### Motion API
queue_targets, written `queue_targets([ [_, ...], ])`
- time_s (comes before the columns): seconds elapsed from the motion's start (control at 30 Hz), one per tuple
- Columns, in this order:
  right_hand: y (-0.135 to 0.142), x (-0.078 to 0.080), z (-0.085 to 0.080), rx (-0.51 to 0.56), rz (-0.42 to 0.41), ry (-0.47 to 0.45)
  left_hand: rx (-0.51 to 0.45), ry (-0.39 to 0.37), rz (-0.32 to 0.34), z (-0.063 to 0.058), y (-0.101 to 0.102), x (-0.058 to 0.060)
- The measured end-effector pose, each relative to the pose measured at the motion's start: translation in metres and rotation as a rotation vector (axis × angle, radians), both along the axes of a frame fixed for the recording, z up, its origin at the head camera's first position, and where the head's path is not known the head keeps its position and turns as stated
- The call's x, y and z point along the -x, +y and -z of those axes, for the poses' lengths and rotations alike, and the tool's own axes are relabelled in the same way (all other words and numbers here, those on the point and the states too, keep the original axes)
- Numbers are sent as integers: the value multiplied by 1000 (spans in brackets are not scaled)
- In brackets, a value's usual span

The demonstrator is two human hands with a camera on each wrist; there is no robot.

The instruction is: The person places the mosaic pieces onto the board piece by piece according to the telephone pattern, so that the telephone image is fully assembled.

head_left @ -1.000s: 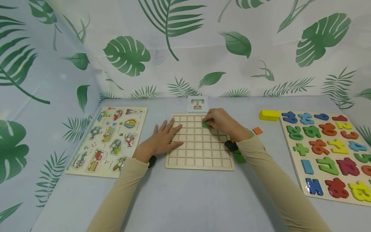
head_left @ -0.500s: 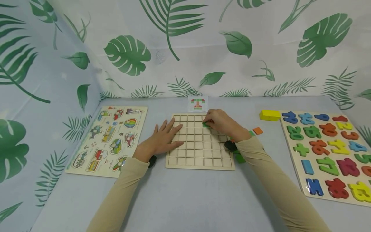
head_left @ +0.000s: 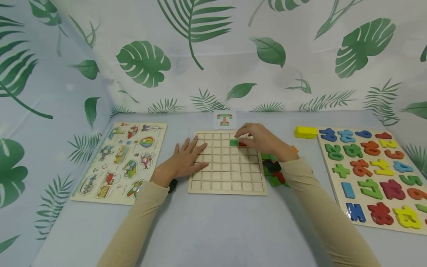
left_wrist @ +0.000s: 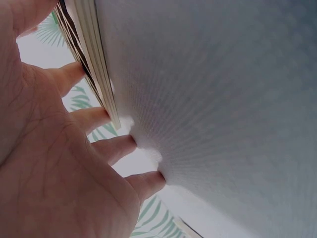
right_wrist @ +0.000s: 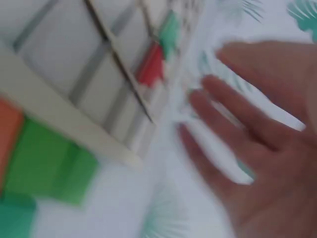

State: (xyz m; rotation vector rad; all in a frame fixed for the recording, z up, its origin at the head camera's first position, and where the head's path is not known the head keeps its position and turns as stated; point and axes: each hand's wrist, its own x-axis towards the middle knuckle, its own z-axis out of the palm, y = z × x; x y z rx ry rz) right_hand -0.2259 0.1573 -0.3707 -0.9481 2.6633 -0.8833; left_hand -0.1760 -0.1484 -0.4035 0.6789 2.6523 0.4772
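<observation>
A wooden grid board (head_left: 226, 168) lies in front of me. My left hand (head_left: 181, 160) rests with spread fingers on its left edge; in the left wrist view the fingertips (left_wrist: 96, 116) reach the board's side and the cloth. A green square tile (head_left: 234, 142) sits in the grid's second row, with a red tile (head_left: 242, 144) to its right, partly covered. Just over these tiles is my right hand (head_left: 261, 139), thumb and fingers apart. In the blurred right wrist view the right hand (right_wrist: 262, 134) holds nothing, and the red tile (right_wrist: 151, 66) lies in the grid.
A pattern card (head_left: 224, 126) lies behind the board. Loose green tiles (head_left: 275, 181) and other colours lie by its right edge, partly under my right wrist. A picture puzzle (head_left: 110, 159) lies left; a yellow block (head_left: 305, 132) and number puzzle (head_left: 358, 174) lie right.
My right hand has let go of the green tile and moved slightly right, its fingers parting. The red tile beside it now shows. My left hand stays on the board; the head view turned slightly right.
</observation>
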Motion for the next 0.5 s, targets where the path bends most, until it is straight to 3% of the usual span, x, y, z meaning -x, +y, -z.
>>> queue_targets([
  [0.13,18,-9,-15,-100,0,-66,-16,10,10,2,0,1],
  [0.23,33,-17,-20,-151,-2,-63,-14,9,12,3,0,1],
  [0.5,83,-34,-22,-146,74,-102,-12,4,6,1,-2,-2],
])
